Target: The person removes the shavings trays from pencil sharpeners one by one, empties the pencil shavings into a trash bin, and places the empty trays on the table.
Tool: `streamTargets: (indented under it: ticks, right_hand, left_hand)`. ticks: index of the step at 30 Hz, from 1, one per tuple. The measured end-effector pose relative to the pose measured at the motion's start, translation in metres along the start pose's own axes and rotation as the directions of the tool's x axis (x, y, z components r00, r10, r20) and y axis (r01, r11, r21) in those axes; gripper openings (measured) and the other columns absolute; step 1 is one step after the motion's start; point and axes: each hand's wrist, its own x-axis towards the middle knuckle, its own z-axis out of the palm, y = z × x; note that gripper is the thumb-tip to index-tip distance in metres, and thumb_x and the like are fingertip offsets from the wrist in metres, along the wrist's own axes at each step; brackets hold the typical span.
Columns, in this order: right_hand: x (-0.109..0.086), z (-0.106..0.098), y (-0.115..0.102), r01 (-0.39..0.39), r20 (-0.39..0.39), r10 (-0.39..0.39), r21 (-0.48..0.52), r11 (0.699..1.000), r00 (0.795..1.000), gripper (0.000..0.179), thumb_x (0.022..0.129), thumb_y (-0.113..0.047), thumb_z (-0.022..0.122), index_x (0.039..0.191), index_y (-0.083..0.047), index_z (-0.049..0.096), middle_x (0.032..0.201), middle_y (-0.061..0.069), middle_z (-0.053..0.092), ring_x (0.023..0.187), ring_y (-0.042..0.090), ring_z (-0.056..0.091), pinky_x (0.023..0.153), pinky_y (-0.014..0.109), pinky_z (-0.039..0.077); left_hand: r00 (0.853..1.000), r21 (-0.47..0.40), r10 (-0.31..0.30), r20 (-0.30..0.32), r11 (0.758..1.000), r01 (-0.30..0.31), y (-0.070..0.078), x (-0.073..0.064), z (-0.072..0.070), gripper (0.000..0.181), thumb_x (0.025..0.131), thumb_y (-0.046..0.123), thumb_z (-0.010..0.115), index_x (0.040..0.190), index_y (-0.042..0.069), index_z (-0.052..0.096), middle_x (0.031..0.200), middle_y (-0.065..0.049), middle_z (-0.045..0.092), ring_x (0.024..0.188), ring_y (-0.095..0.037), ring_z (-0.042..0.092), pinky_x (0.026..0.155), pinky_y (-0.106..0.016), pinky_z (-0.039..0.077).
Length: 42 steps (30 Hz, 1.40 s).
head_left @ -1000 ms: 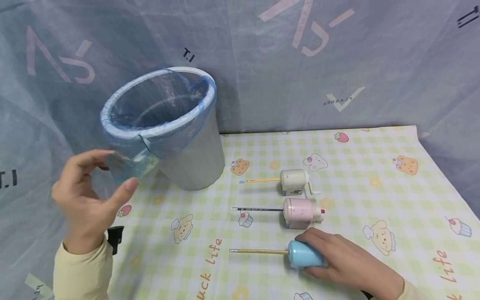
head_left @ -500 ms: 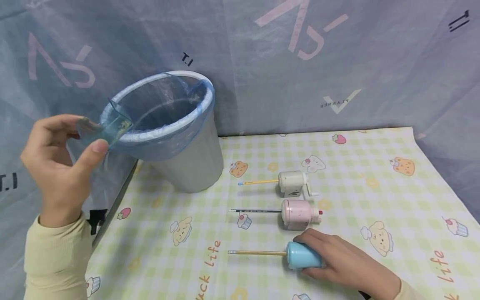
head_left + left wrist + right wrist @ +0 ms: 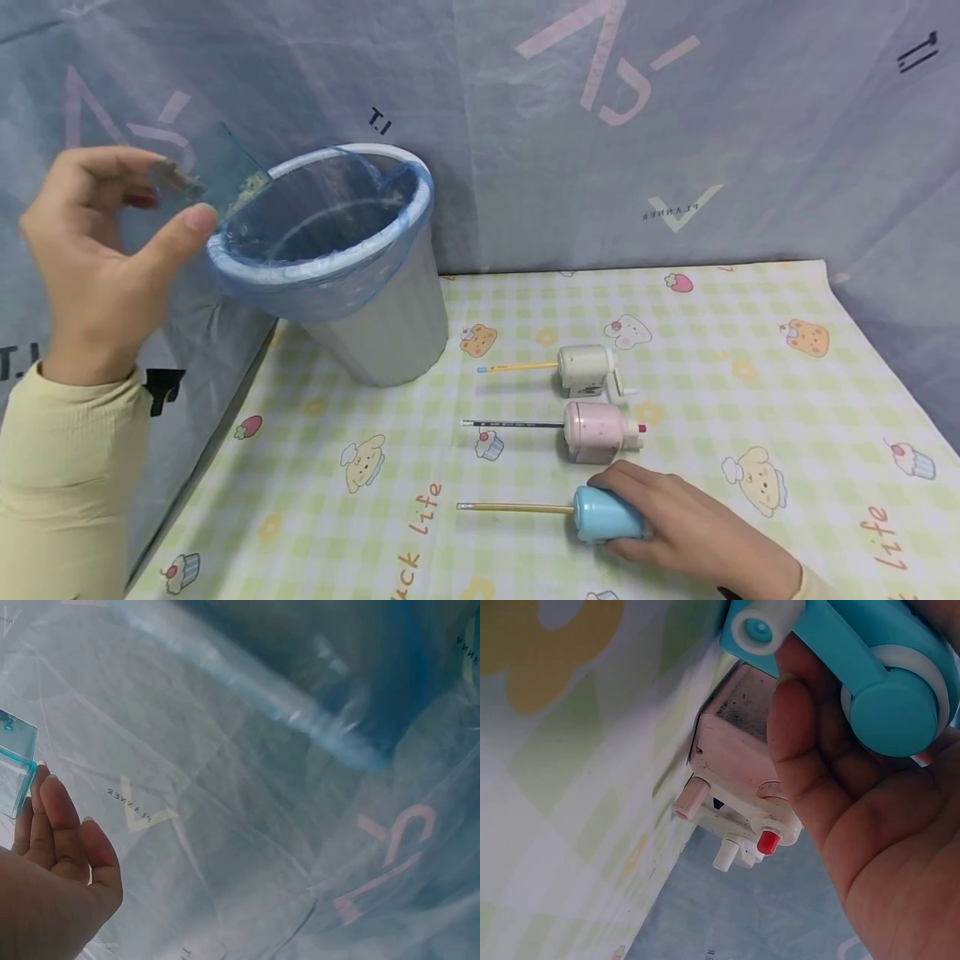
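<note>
My left hand (image 3: 105, 258) pinches a clear teal shavings drawer (image 3: 217, 171) between thumb and fingers. Pale shavings lie along its lower edge, and it tilts above the left rim of a grey waste bin (image 3: 382, 342) lined with a blue plastic bag (image 3: 322, 296). Only a corner of the drawer shows in the left wrist view. On the table, my right hand (image 3: 690, 525) grips a blue crank pencil sharpener (image 3: 600, 512) from its crank end. A wooden pencil (image 3: 517, 507) sticks out of its front. The crank (image 3: 847, 645) is visible in the right wrist view.
Behind the blue one stand a pink sharpener (image 3: 592, 431) with a black pencil (image 3: 517, 424) and a cream sharpener (image 3: 585, 371) with a yellow pencil (image 3: 517, 366). A checked cloth (image 3: 675, 325) covers the table; a grey-blue fabric backdrop (image 3: 525, 192) rises behind it.
My left hand has moved up and left, lifting the drawer from in front of the bin to above its left rim. The right hand keeps its hold on the blue sharpener.
</note>
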Motion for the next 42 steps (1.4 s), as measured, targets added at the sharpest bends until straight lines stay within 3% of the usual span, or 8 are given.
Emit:
streamTargets:
  ticks: [10, 15, 22, 29, 33, 37, 42]
  right_hand:
    - [0.000, 0.000, -0.001, -0.008, 0.001, 0.008, 0.000, 1.000, 1.000, 0.048, 0.089, -0.032, 0.090, 0.128, -0.021, 0.064, 0.112, -0.020, 0.061, 0.089, -0.006, 0.054, 0.071, 0.023, 0.053]
    - [-0.001, 0.001, -0.001, -0.005, -0.006, 0.005, -0.004, 1.000, 1.000, 0.047, 0.090, -0.034, 0.089, 0.128, -0.022, 0.064, 0.112, -0.020, 0.060, 0.089, -0.006, 0.054, 0.071, 0.023, 0.052]
    - [-0.001, 0.003, -0.001, -0.004, -0.020, 0.004, -0.018, 1.000, 1.000, 0.047, 0.090, -0.035, 0.089, 0.128, -0.025, 0.064, 0.112, -0.020, 0.060, 0.088, -0.006, 0.054, 0.071, 0.022, 0.052]
    - [-0.002, 0.002, -0.001, -0.009, -0.014, 0.009, -0.008, 1.000, 1.000, 0.046, 0.091, -0.036, 0.088, 0.129, -0.026, 0.063, 0.112, -0.020, 0.060, 0.089, -0.006, 0.055, 0.071, 0.023, 0.052]
    - [-0.002, 0.001, -0.004, -0.062, 0.003, 0.062, -0.015, 0.998, 0.998, 0.047, 0.091, -0.039, 0.087, 0.129, -0.030, 0.062, 0.113, -0.023, 0.059, 0.089, -0.006, 0.055, 0.072, 0.023, 0.052]
    - [-0.002, 0.000, -0.007, -0.098, 0.014, 0.098, -0.019, 0.995, 0.995, 0.046, 0.092, -0.040, 0.087, 0.130, -0.032, 0.062, 0.113, -0.025, 0.058, 0.090, -0.007, 0.055, 0.074, 0.023, 0.052]
    - [-0.001, 0.001, -0.008, -0.087, 0.006, 0.087, -0.021, 0.996, 0.996, 0.047, 0.091, -0.039, 0.088, 0.129, -0.031, 0.062, 0.112, -0.025, 0.058, 0.090, -0.007, 0.055, 0.073, 0.023, 0.052]
  left_hand:
    - [0.995, 0.052, 0.071, 0.063, 0.996, -0.074, 0.005, 0.032, 0.000, 0.053, 0.077, 0.027, 0.097, 0.113, -0.003, 0.071, 0.106, 0.000, 0.073, 0.096, -0.012, 0.068, 0.093, -0.024, 0.042]
    - [0.993, 0.139, 0.064, 0.096, 0.987, -0.077, 0.008, 0.041, -0.005, 0.049, 0.082, 0.022, 0.091, 0.121, 0.001, 0.070, 0.112, 0.001, 0.073, 0.103, -0.012, 0.065, 0.097, -0.024, 0.041]
    - [0.994, 0.211, 0.039, 0.105, 0.976, -0.060, 0.010, 0.050, -0.011, 0.042, 0.083, 0.012, 0.087, 0.122, 0.014, 0.071, 0.114, -0.001, 0.074, 0.098, -0.012, 0.064, 0.097, -0.025, 0.040]
    - [0.996, 0.313, -0.021, 0.089, 0.950, -0.008, 0.008, 0.061, -0.013, 0.044, 0.085, 0.020, 0.089, 0.124, 0.018, 0.070, 0.111, 0.011, 0.072, 0.100, -0.005, 0.063, 0.099, -0.023, 0.038]
    - [0.991, 0.392, -0.037, 0.131, 0.920, -0.018, 0.007, 0.066, -0.013, 0.045, 0.087, 0.024, 0.089, 0.127, 0.019, 0.069, 0.104, 0.023, 0.070, 0.099, 0.001, 0.063, 0.096, -0.021, 0.039]
    - [0.977, 0.462, -0.063, 0.204, 0.886, -0.039, 0.005, 0.069, -0.012, 0.049, 0.090, 0.026, 0.090, 0.133, 0.018, 0.068, 0.102, 0.031, 0.065, 0.097, 0.007, 0.060, 0.093, -0.020, 0.039]
    - [0.948, 0.510, -0.213, 0.236, 0.857, 0.065, 0.004, 0.070, -0.009, 0.051, 0.088, 0.027, 0.091, 0.134, 0.020, 0.068, 0.099, 0.032, 0.061, 0.097, 0.008, 0.057, 0.094, -0.018, 0.037]
